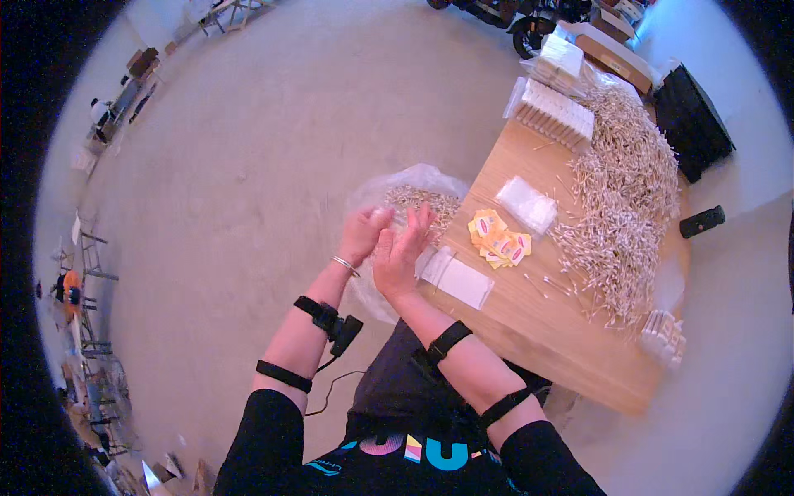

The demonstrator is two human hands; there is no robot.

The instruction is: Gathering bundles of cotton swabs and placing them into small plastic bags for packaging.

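Wooden sticks (pixel 382 221) pinched between left hand (pixel 361 234) and right hand (pixel 399 252), fingers together, may slip past the bag (pixel 422 178) at twelve o'clock.

This looks like a small packing workshop: a light wooden tabletop (pixel 529 331) carries a great heap of thin pale sticks (pixel 628 190), with clear plastic sleeves (pixel 527 203) and yellow labels (pixel 498 239) beside the heap, and brown cardboard boxes (pixel 616 50) beyond it on bare concrete floor (pixel 273 149).
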